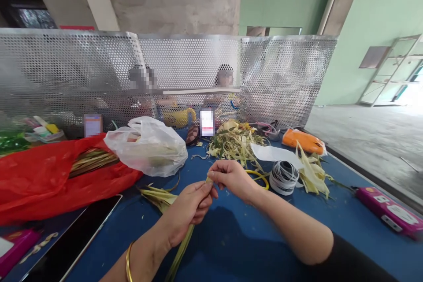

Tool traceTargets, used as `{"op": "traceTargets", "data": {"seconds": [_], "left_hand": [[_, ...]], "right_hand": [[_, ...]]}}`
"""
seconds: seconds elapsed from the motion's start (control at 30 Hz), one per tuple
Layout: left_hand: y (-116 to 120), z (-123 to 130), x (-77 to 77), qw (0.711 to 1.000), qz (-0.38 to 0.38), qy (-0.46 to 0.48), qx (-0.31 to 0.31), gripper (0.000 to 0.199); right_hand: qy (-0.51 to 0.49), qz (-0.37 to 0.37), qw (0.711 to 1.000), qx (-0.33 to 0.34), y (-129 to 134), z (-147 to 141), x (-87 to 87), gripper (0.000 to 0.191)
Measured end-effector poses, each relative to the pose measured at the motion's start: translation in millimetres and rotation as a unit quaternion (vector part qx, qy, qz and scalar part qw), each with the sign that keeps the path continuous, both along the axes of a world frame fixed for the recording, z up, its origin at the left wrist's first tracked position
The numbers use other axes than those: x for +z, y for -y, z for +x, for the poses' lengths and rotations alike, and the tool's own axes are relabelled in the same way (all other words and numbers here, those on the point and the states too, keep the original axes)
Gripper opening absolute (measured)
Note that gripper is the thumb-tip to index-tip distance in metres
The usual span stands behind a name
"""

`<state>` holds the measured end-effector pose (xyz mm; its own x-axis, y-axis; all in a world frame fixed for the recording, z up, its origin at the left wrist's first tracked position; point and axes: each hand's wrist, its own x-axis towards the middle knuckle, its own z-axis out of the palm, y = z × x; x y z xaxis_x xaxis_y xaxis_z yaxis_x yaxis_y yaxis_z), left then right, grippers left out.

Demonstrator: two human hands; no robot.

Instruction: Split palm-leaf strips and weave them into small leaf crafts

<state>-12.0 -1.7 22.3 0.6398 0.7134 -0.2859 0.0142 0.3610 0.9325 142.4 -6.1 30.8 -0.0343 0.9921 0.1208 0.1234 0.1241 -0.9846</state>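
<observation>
My left hand [191, 207] is closed around long pale-green strips of dried husk [181, 251], whose ends trail below the palm toward the table's near edge. Meeting it at the fingertips, my right hand [229, 178] pinches the top end of the strips; the exact join is partly hidden by the fingers. Behind the left wrist lies a small bundle of dried husk [160, 198] on the blue table [238, 246]. Beyond the right hand are a yellow ring [262, 178] and a spool of white cord [284, 178].
At the left are a red plastic bag [36, 176] with dried stalks, a white plastic bag [148, 145] and a dark flat tablet [76, 238]. A scrap heap [234, 141], an orange packet [302, 141] and a purple box [388, 211] sit farther right. A perforated metal screen [194, 59] stands behind.
</observation>
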Motion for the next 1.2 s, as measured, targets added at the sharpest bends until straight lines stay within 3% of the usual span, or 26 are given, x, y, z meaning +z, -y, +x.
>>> {"op": "traceTargets", "data": {"seconds": [0.27, 0.43, 0.57, 0.67, 0.73, 0.8, 0.87, 0.93, 0.97, 1.03, 1.2], "left_hand": [[-13, -3, -5.2, 0.999, 0.048, -0.019, 0.005, 0.045], [-23, -4, -5.7, 0.992, 0.078, 0.031, 0.098, 0.045], [-26, -4, -9.4, 0.968, 0.0, 0.098, 0.23, 0.039], [-22, -3, -7.6, 0.958, -0.085, 0.117, 0.248, 0.039], [-19, -1, -3.3, 0.964, -0.121, 0.135, 0.196, 0.045], [-16, 0, 1.8, 0.963, -0.156, 0.171, 0.137, 0.05], [-16, -1, 5.7, 0.953, -0.192, 0.204, 0.117, 0.045], [-17, -1, 7.5, 0.938, -0.226, 0.217, 0.15, 0.032], [-18, -1, 7.7, 0.93, -0.241, 0.217, 0.177, 0.027], [-21, -2, 6.8, 0.913, -0.261, 0.218, 0.225, 0.023], [-28, -6, 1.0, 0.915, -0.238, 0.234, 0.229, 0.028]], "right_hand": [[-0.068, 0.069, 0.98, -0.174, -6, 38, 26.8, 0.017], [-0.068, 0.184, 0.948, -0.252, 2, 52, 42.8, 0.015], [-0.034, 0.291, 0.896, -0.335, 6, 56, 45.5, 0.01], [0.046, 0.35, 0.86, -0.368, 11, 49, 41.3, 0.008], [0.166, 0.392, 0.838, -0.34, 16, 38, 33.6, 0.011], [0.318, 0.448, 0.798, -0.25, 22, 23, 21.8, 0.016], [0.463, 0.515, 0.71, -0.128, 27, 7, 7.7, 0.018], [0.553, 0.556, 0.62, -0.036, 29, -6, -5.5, 0.017], [0.575, 0.561, 0.595, -0.015, 29, -11, -10.9, 0.017], [0.595, 0.552, 0.584, -0.002, 29, -17, -17.7, 0.016], [0.584, 0.502, 0.635, 0.058, 33, -17, -10.1, 0.02]]}}
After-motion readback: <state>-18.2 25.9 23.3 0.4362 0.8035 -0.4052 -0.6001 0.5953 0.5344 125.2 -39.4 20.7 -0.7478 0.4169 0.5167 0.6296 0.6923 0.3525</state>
